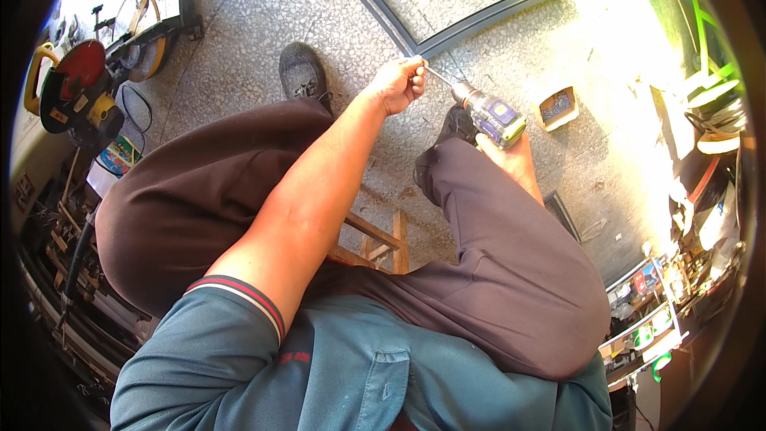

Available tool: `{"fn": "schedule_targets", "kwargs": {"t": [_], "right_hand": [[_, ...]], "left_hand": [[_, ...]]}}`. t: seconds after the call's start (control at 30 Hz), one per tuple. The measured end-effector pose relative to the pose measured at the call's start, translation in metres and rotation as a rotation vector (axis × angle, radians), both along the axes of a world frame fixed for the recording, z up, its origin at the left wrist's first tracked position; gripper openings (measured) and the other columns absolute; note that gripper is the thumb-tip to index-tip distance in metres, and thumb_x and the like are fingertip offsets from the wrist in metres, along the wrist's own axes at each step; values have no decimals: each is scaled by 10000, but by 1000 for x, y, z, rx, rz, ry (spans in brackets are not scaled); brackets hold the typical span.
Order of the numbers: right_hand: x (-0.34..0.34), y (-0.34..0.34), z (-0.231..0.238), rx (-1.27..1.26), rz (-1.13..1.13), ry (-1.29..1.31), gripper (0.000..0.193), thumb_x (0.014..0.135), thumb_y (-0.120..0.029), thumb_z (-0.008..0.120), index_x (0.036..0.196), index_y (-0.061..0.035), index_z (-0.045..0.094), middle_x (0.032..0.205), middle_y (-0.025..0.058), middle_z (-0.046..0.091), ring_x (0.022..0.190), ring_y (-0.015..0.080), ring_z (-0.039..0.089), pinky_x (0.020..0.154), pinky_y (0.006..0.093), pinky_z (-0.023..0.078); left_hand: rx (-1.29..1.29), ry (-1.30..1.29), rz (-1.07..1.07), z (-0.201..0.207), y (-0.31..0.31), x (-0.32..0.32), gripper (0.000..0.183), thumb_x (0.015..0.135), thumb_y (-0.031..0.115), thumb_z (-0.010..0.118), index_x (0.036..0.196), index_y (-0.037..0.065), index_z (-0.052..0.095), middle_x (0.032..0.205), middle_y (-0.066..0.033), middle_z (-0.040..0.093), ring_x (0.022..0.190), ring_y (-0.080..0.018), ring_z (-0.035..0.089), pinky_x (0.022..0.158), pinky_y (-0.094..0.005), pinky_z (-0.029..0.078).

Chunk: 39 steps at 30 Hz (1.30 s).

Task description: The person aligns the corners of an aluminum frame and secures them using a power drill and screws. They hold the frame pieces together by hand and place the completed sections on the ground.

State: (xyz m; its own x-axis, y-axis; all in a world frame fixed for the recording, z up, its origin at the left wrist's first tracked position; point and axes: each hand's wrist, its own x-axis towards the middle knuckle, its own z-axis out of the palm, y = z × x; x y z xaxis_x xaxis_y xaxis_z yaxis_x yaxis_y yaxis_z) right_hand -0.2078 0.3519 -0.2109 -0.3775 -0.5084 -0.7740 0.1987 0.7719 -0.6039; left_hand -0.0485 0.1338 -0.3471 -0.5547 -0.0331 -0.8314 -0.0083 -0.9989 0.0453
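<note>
The shirt (335, 375) is dark blue-green. Red and white stripes (249, 297) go around the end of its short left sleeve (191, 347). The front has a pocket (387, 387) and a little red mark (295, 357). The trousers (519, 271) are dark brown. The left shoe (299, 64) is dark grey with laces (306, 91). The left hand (396, 86) is bare.

The far dark frame (488, 19) is cut off. The left hand (396, 86) hides the tip of the bit (440, 77), and the drill (496, 117) part of the right hand (512, 161). What fills the box (563, 122) is too small to tell.
</note>
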Motion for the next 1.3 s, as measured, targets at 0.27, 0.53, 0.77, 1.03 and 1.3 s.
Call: {"fn": "schedule_targets", "kwargs": {"t": [0.27, 0.53, 0.77, 1.03, 1.3], "right_hand": [[-3, -5, 5, 39, -4, 1, 287, 860, -129, 776, 1100, 8, 701, 872, 76, 732, 742, 133, 689, 659, 321, 558], [-5, -5, 7, 32, -4, -15, 287, 862, -129, 771, 1108, 0, 697, 848, 57, 722, 712, 111, 673, 606, 296, 543], [-7, -2, 3, 53, -21, -43, 291, 856, -129, 773, 1105, -4, 689, 862, 55, 717, 695, 105, 661, 590, 285, 535], [-9, -4, 4, 13, -104, -114, 288, 842, -119, 784, 1089, -10, 683, 830, 39, 694, 667, 100, 640, 571, 275, 517], [-7, -6, 7, 11, -64, -55, 255, 843, -124, 775, 1048, -4, 681, 799, 35, 688, 644, 97, 627, 571, 273, 514]], "left_hand": [[19, 65, -79, -3, -7, 3, 120, 1041, 161, 601, 1024, 43, 613, 779, 17, 553, 662, -79, 488, 575, -213, 426], [57, 81, -77, -4, -10, 4, 126, 1044, 141, 588, 983, 37, 620, 771, -10, 569, 640, -102, 495, 564, -239, 435], [65, 74, -105, -3, -12, 4, 105, 1049, 139, 577, 1019, 41, 600, 778, 1, 553, 647, -88, 482, 565, -225, 422], [20, 105, -151, 2, -14, 6, 97, 1051, 125, 569, 1063, 33, 598, 794, 7, 553, 669, -81, 482, 575, -206, 418], [40, 103, -97, 1, -10, 3, 156, 1065, 150, 550, 1024, 16, 616, 789, -11, 576, 657, -109, 504, 594, -236, 460]]}}
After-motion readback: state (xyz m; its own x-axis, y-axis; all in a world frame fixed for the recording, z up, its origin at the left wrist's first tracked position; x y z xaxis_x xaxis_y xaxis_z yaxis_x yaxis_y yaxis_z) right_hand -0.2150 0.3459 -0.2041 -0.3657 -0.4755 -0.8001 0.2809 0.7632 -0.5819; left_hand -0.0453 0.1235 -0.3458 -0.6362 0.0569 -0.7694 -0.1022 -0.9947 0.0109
